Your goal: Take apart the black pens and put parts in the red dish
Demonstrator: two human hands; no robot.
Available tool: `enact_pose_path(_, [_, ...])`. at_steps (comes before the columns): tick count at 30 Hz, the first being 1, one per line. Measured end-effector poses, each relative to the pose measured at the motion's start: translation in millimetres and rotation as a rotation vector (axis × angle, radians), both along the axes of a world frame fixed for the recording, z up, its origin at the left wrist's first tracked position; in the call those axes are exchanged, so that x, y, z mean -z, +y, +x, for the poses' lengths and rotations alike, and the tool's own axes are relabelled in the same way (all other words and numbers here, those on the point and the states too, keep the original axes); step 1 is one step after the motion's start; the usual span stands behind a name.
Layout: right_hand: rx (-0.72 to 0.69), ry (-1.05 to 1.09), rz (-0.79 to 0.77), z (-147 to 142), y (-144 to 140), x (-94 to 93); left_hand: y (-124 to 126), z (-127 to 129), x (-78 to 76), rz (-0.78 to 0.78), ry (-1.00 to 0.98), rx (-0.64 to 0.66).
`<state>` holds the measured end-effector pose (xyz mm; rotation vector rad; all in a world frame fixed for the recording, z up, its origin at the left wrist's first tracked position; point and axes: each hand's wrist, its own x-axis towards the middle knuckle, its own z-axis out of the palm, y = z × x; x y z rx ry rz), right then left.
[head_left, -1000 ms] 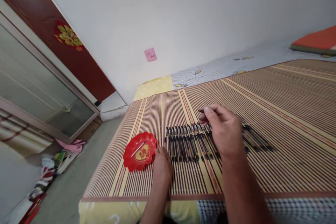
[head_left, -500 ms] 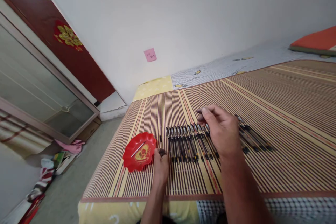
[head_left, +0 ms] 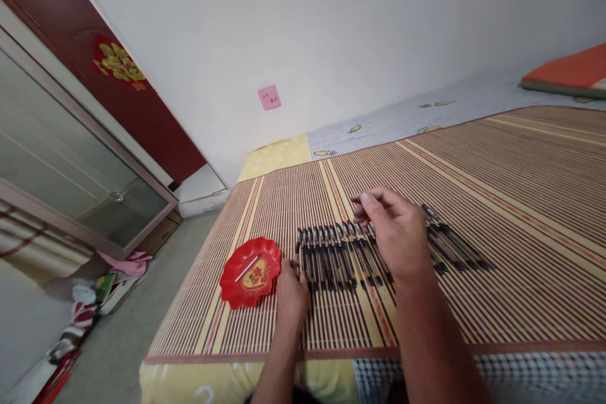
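A row of dark pens (head_left: pixel 341 255) lies side by side on a striped bamboo mat (head_left: pixel 497 214), their lengths running roughly from six o'clock to twelve o'clock, the row stretching from the middle of the mat toward three o'clock. The left hand (head_left: pixel 291 290) rests on the mat at the row's nine o'clock end, fingers curled together and touching the lower end of the outermost pen (whether it actually grips that pen cannot be told from here). The right hand (head_left: pixel 395 237) hovers over the middle of the row, knuckles up, thumb and forefinger pressed together at its eleven o'clock side, the other fingers folded under; what they pinch, if anything, is hidden. More pens show past the right hand at three o'clock, lying a little askew.

Just beside the left hand, at its nine o'clock, sits a red scalloped dish (head_left: pixel 237 287) with a gold heart pattern and a thin pale stick (head_left: pixel 249 268) lying in it. At twelve o'clock a pink note (head_left: pixel 269 97) sticks to the white wall. An orange cushion (head_left: pixel 568 72) lies far off at two o'clock.
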<state>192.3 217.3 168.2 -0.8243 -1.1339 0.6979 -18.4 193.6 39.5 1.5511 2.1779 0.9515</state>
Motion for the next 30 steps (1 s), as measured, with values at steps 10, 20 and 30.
enact_pose_path(10, [0.005, 0.017, 0.003, 2.9, 1.0, -0.6, 6.6, 2.6, -12.7, -0.118, 0.084, 0.001])
enact_pose_path(20, [0.014, 0.023, 0.003, 5.1, 0.5, -1.3, 10.8, 2.1, -11.5, -0.193, 0.182, -0.022])
enact_pose_path(30, [-0.014, 0.012, -0.043, 3.8, 11.0, 10.7, -0.8, 3.0, -12.3, 0.056, -0.083, 0.025])
